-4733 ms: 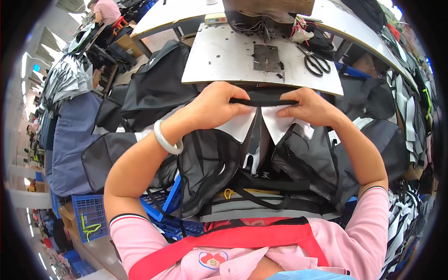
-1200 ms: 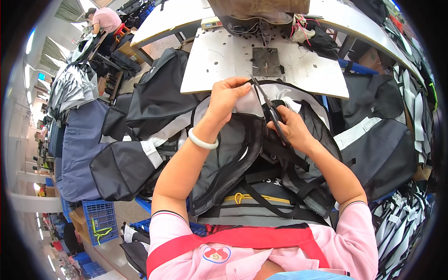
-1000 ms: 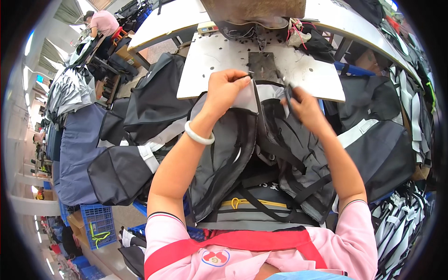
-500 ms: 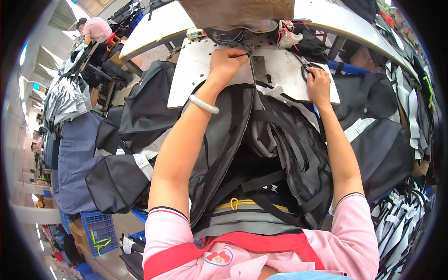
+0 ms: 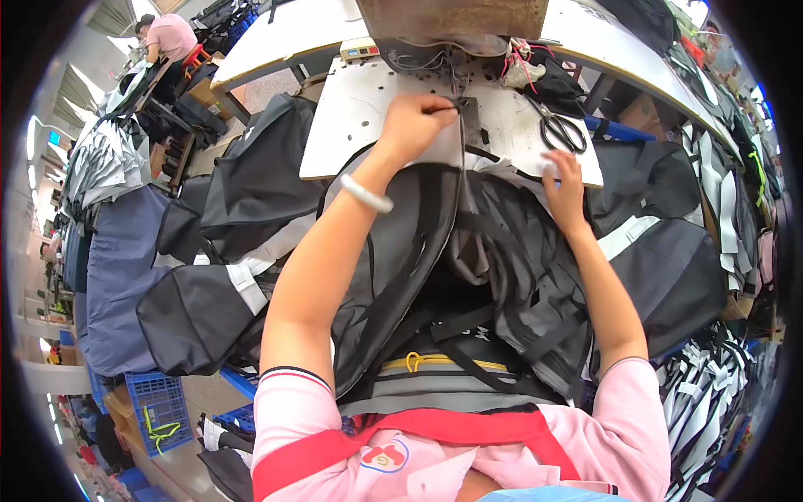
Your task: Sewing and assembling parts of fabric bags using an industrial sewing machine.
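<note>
A large black and grey fabric bag (image 5: 400, 230) drapes from the white sewing-machine table (image 5: 347, 125) down to my lap, its inside facing me. My left hand (image 5: 414, 130) is closed in a pinch at the bag's upper edge, just left of the needle area of the sewing machine (image 5: 452, 21). What lies between those fingertips looks like the bag's edge, partly hidden. To the right, my right hand (image 5: 565, 188) has its fingers apart over the bag's right edge, slightly blurred and holding nothing. Black-handled scissors (image 5: 560, 132) lie on the table just beyond it.
Dark fabric pieces (image 5: 205, 322) with white straps hang at both sides. A blue crate (image 5: 156, 410) stands at lower left. White and black strips (image 5: 707, 402) are heaped at lower right. A person in pink (image 5: 170, 36) sits at far left.
My right hand has let go of the scissors and come back toward me over the bag. My left hand stays pinched near the needle. The whole view has shifted slightly.
</note>
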The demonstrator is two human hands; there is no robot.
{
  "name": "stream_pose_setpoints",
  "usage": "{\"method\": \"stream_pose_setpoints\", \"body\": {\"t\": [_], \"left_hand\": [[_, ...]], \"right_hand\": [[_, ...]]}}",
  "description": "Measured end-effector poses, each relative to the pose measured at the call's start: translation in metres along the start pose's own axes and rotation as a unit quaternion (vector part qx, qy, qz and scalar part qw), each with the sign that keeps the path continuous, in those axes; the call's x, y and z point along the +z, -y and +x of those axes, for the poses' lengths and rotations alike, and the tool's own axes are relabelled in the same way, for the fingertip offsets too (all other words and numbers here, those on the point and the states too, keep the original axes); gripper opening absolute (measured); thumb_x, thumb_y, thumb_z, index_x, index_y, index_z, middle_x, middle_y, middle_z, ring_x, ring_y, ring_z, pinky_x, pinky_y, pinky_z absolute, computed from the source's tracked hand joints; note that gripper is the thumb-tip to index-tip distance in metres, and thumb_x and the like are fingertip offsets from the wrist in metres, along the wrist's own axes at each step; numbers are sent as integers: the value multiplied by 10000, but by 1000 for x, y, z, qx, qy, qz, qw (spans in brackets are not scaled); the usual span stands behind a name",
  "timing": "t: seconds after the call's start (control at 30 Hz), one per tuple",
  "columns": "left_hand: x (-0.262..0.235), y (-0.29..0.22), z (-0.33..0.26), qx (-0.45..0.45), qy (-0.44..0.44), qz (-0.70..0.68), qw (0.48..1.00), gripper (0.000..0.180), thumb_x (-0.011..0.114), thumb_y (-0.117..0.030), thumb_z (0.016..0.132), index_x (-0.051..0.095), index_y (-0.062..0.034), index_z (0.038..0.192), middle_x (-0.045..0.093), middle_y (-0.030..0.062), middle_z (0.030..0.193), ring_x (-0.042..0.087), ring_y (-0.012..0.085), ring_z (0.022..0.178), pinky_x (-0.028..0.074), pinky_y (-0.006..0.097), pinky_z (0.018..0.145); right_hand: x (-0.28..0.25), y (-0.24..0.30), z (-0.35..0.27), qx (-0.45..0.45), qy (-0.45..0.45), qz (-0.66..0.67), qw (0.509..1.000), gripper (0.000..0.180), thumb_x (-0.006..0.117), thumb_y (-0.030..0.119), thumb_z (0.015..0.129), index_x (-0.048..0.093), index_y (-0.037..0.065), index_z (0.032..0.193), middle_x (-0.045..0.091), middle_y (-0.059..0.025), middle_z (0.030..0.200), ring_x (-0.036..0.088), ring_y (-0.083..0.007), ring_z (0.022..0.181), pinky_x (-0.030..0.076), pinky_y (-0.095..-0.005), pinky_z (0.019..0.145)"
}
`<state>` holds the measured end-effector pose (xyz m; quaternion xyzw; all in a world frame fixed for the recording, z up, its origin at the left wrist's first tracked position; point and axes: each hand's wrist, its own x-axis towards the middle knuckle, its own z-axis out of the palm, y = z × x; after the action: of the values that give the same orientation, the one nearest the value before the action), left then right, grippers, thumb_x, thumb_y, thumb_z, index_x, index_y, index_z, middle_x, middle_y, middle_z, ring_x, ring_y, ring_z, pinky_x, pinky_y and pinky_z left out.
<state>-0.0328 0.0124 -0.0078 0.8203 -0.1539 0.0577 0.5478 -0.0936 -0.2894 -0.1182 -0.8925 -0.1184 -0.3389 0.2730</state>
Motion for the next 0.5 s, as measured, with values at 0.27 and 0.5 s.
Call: {"method": "stream_pose_setpoints", "body": {"t": [0.27, 0.5], "left_hand": [[-48, 123, -172, -67, -99, 159, 980, 528, 723, -178, 783, 546, 1, 1247, 562, 169, 1241, 531, 310, 1183, 415, 370, 1001], [-87, 239, -303, -441, -68, 114, 888, 1003, 765, -547, 746, 368, 74, 1426, 520, 239, 1358, 522, 301, 1246, 394, 341, 1046]], "right_hand": [[-54, -51, -153, 341, 266, 65, 899, 811, 802, 423, 736, 482, 28, 1367, 629, -212, 1182, 623, -322, 1045, 464, -365, 929], [-70, 17, -111, 195, 307, 22, 931, 257, 671, 201, 843, 657, 44, 1046, 648, -177, 917, 636, -343, 875, 492, -397, 772]]}}
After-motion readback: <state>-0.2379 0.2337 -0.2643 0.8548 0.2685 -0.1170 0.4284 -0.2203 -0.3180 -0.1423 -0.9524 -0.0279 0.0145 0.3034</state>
